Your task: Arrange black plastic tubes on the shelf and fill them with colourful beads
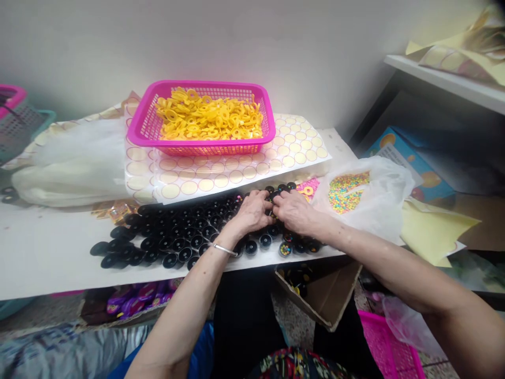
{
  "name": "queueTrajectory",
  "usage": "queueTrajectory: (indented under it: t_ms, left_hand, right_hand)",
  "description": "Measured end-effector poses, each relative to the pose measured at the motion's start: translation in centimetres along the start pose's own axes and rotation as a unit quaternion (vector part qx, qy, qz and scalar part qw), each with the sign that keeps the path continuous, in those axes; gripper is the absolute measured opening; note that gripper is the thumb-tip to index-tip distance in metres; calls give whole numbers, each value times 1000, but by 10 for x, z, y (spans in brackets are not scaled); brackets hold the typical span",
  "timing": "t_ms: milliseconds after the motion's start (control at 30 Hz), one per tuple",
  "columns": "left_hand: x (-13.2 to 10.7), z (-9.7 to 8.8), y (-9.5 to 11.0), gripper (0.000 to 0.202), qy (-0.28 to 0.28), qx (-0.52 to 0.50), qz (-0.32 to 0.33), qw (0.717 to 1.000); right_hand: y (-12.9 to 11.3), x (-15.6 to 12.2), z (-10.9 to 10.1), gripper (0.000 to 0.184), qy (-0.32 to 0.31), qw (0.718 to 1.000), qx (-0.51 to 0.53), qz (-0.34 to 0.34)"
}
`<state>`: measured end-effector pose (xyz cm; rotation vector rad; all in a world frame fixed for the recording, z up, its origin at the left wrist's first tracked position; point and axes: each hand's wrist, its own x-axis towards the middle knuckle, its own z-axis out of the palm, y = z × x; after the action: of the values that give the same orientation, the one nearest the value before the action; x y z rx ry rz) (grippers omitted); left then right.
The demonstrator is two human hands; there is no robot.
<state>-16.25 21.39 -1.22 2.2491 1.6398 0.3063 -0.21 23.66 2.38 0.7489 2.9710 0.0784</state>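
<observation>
Many small round black cups [185,231] stand packed together along the white table. My left hand [254,211] reaches in among those at the right part of the group, its fingers bent and closed. Beside it, nearly touching, my right hand [292,211] has its fingers curled down over the same cups. What the fingertips hold is hidden. Near my right wrist, one cup [285,249] contains colourful beads. A white plastic bag [389,181] with multicoloured beads [349,192] lies open to the right. Pink beads with a yellow ring [307,190] sit just behind my right hand.
Behind the cups, a pink basket [201,143] of yellow ring-shaped pieces [209,116] rests on sheets of round stickers [236,176]. A bulky white plastic bag [71,168] lies left. Below the table edge is an open cardboard box [335,300]. A shelf [453,79] juts out at right.
</observation>
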Motion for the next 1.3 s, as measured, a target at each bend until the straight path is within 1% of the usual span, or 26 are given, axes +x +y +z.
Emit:
queueTrajectory:
  t_ms: [100, 167, 200, 267, 300, 333, 367, 400, 433, 500, 600, 700, 767, 833, 900, 1000, 1100, 1200, 1267, 1300]
  left_hand:
    - [1, 2, -2, 25, 14, 3, 12, 1000]
    - [0, 4, -5, 28, 26, -5, 19, 999]
    - [0, 4, -8, 31, 37, -14, 21, 999]
    - [-1, 1, -17, 33, 65, -40, 17, 997]
    - [-1, -1, -22, 32, 84, -53, 10, 995]
    - [-2, -4, -28, 29, 104, -63, 0, 993]
    - [-2, -7, -34, 25, 121, -68, -11, 990]
    - [-2, -10, -39, 21, 132, -71, -24, 988]
    - [-1, -14, -44, 19, 139, -70, -38, 987]
    - [-1, -19, -51, 18, 139, -61, -67, 986]
    - [0, -23, -56, 20, 113, -37, -85, 989]
    - [-2, -23, -55, 25, 71, -18, -87, 994]
    - [-4, -22, -51, 31, 57, -14, -94, 994]
    - [-5, -20, -47, 35, 53, -10, -97, 994]
    - [-6, -17, -44, 38, 53, -5, -96, 994]
    - [-4, -14, -44, 40, 47, 7, -88, 995]
    - [-1, -12, -46, 41, 37, 10, -85, 996]
    - [1, -13, -46, 42, 34, -2, -86, 996]
    - [0, -13, -43, 39, 41, -12, -85, 995]
    - [0, -13, -42, 37, 45, -15, -85, 995]
  right_hand:
    - [0, -3, -3, 20, 9, 1000, -12, 4]
    - [10, -11, -5, 19, 16, 999, -18, 34]
    - [20, -17, -4, 19, 24, 998, -19, 63]
    - [48, -32, -1, 22, 39, 988, -21, 150]
    - [65, -41, 3, 22, 48, 973, -11, 225]
    - [83, -49, 8, 21, 44, 952, -9, 301]
    - [100, -57, 15, 21, 27, 932, -14, 360]
    - [117, -63, 22, 22, 8, 915, -17, 402]
    - [131, -67, 29, 23, -8, 904, -12, 427]
    - [153, -68, 43, 24, -23, 895, 7, 445]
    - [166, -59, 58, 21, -13, 893, 94, 439]
    - [169, -51, 65, 13, 18, 885, 191, 425]
    - [170, -53, 66, 8, 44, 874, 242, 419]
    - [172, -62, 65, 6, 76, 850, 302, 424]
    - [171, -72, 62, 6, 114, 819, 358, 433]
    - [164, -82, 55, 16, 172, 778, 430, 424]
    - [147, -77, 46, 25, 202, 753, 493, 387]
    - [121, -57, 35, 29, 201, 736, 550, 340]
    - [101, -39, 27, 27, 181, 736, 584, 291]
    - [91, -30, 24, 25, 162, 744, 593, 261]
